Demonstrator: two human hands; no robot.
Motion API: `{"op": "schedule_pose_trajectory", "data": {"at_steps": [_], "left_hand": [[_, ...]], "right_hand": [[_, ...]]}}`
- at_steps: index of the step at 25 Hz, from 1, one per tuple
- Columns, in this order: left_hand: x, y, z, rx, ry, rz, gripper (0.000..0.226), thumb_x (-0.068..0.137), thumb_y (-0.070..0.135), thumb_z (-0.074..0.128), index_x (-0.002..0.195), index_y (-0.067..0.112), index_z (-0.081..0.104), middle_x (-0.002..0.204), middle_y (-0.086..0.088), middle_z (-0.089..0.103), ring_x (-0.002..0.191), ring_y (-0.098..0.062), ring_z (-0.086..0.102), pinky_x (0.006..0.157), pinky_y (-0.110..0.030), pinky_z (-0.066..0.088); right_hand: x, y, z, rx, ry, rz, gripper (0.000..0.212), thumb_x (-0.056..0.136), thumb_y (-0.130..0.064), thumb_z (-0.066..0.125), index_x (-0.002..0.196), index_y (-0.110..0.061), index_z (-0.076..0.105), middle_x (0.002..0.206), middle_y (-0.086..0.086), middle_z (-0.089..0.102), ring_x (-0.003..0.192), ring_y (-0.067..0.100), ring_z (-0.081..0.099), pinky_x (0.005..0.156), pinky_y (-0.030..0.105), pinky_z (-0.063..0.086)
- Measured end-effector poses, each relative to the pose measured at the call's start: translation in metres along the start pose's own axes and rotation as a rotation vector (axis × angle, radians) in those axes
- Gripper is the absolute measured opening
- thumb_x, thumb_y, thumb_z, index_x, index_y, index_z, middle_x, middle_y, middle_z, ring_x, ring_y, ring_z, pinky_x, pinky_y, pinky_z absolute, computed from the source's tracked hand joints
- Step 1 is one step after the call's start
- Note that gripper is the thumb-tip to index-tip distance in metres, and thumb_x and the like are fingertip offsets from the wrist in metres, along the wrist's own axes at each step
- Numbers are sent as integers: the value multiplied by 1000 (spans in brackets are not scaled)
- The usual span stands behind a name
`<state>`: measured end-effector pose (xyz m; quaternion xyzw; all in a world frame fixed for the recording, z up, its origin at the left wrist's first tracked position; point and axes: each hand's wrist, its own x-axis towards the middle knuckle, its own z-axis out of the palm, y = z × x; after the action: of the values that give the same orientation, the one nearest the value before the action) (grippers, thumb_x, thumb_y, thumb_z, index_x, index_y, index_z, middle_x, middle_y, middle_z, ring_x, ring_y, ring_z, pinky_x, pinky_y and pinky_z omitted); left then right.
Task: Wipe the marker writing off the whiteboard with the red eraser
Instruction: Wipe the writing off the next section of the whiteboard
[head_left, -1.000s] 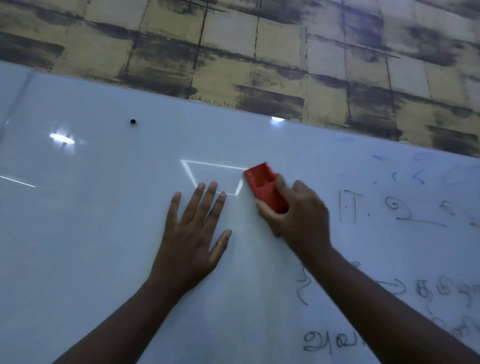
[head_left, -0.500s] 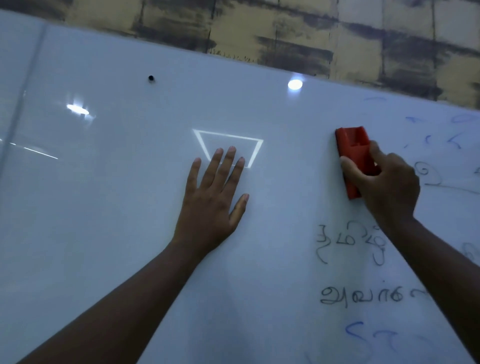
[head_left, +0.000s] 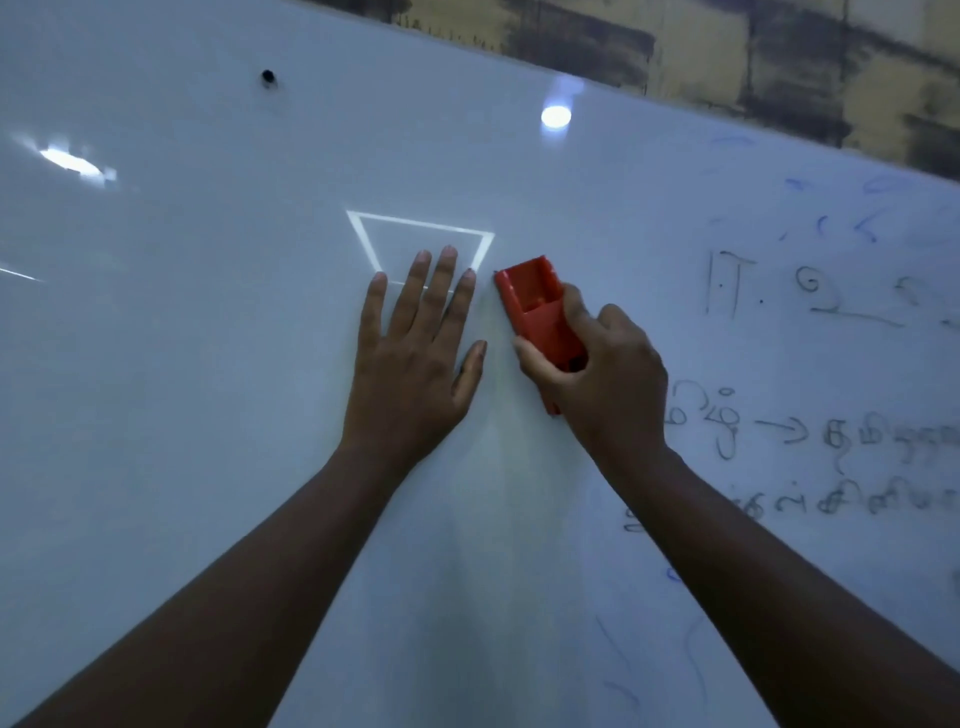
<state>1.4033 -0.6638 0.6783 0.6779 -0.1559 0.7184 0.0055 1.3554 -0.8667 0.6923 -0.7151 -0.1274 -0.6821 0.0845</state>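
the right hand (head_left: 597, 374) has its fingers wrapped round the lower half of the red eraser (head_left: 537, 306), likely light, rigid plastic, while the left hand (head_left: 415, 364) lies flat, fingers spread, holding nothing, on the whiteboard (head_left: 208, 364).

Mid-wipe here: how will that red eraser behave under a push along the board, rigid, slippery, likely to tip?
The red eraser looks like a moulded hollow plastic shell, so probably stiff and light. The whiteboard is glossy, so it should glide easily. The right hand grips only its lower end, so the top may lift under uneven pressure.
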Motion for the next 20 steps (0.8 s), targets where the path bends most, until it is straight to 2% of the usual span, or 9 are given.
{"op": "schedule_pose_trajectory", "data": {"at_steps": [4,9,13,20], "left_hand": [[-15,4,-2,-18,-2,0,65,112,39,37,167,8,26,176,-14,17,164,-30,13,131,-60,12],[-37,23,-3,6,2,-56,62,111,32,36,167,6,26,176,-14,16,164,-31,14,130,-63,14],[-51,35,-3,12,-5,-96,62,112,30,36,167,5,26,176,-15,17,164,-32,14,130,-62,14],[-81,48,-9,-35,-34,-127,63,111,30,41,167,5,26,176,-15,18,164,-31,13,132,-58,11]], "right_hand": [[-3,33,-20,-133,-55,-61,75,89,-73,53,147,-25,52,88,2,54,75,17,52,61,27,42],[-8,88,-38,-111,-29,97,74,91,-72,56,147,-23,51,87,3,53,75,22,56,64,31,44],[-13,88,-37,-68,-31,104,70,92,-67,60,146,-23,52,87,3,51,77,20,52,65,30,40],[-87,49,-19,-57,-156,-197,70,91,-64,57,148,-24,53,92,6,51,79,20,46,58,30,40]]}}
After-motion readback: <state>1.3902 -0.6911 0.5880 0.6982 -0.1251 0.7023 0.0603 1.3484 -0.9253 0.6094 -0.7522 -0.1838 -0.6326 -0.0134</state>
